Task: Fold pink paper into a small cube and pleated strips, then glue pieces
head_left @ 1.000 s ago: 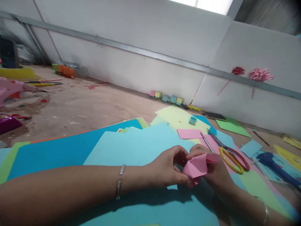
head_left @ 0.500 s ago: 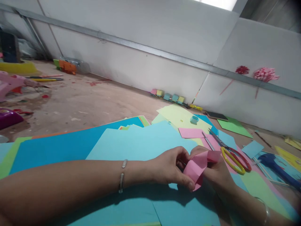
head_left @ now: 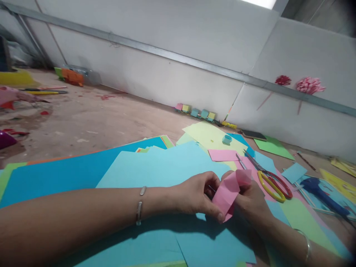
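A folded piece of pink paper (head_left: 226, 193) is held up between both hands, over the light blue sheets (head_left: 167, 167). My left hand (head_left: 200, 194) grips its left side, thumb at the lower edge and fingers curled. At its right side my right hand (head_left: 249, 200) holds the paper; some of those fingers are hidden behind it. Red-and-yellow-handled scissors (head_left: 271, 181) lie just right of my right hand, beside a flat pink strip (head_left: 222, 155).
A small blue paper piece (head_left: 227, 139) sits on a pale yellow sheet. Small paper cubes (head_left: 204, 113) line the wall's foot. A dark blue tool (head_left: 325, 196) lies at right, a pink glue gun (head_left: 16, 95) at left. Paper flowers (head_left: 309, 86) stand against the wall.
The whole view has shifted slightly, so objects appear a little further left. The pink paper has tilted slightly in the hands; both still hold it.
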The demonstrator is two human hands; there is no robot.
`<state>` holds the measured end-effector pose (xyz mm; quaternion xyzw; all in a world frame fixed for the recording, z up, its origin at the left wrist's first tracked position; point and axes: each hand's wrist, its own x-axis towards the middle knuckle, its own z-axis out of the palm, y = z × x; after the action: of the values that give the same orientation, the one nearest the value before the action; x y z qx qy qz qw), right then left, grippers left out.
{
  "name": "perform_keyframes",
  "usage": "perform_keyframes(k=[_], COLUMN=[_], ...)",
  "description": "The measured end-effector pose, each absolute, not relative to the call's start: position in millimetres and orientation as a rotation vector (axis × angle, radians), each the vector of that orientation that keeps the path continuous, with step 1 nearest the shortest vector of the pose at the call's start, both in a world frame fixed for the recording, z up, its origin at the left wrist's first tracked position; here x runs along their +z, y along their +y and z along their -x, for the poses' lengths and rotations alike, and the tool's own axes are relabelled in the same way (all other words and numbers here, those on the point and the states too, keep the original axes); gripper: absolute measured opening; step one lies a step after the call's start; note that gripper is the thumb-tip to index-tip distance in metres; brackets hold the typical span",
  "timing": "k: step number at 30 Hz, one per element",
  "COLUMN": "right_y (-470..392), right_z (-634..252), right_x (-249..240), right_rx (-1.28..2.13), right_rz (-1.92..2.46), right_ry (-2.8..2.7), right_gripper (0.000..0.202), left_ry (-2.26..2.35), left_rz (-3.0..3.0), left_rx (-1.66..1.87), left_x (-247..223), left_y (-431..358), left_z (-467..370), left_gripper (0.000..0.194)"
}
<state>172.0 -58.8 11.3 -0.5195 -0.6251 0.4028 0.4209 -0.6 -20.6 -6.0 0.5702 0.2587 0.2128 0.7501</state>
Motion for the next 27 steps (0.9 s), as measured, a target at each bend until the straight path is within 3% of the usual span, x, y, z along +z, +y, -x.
perform_keyframes(k=[7,13,17,22,27], right_y=[-60.1,-56.5,-55.2,-56.6,-57.7], right_z=[-169.6,-176.9,-178.8,-175.8,-173.1], right_x=[18.4,10.5,5.4,9.9,16.3], right_rx=[1.104,0.990,0.915,0.865,0.842], right_rz=[1.387,1.486,1.479,1.464,1.447], right_ry=[-1.540,-1.520,-1.502,-1.531,-1.650], right_gripper=[0.006,0.021,0.027,0.026,0.029], left_ry=[0.553,0.610,0.661,0.660,0.689], left_rz=[-1.240,-1.265,-1.639,-2.048,-1.998], left_rx=[0.456,0.679,1.013,1.091,0.994], left_x=[-5.6,-2.8,6.1,7.7,3.1], left_y=[-20.3,-22.6,-26.7,-31.0,-31.2], left_z=[0.8,1.6,7.6,10.5,7.4], left_gripper=[0.068,0.037,0.021,0.036,0.023])
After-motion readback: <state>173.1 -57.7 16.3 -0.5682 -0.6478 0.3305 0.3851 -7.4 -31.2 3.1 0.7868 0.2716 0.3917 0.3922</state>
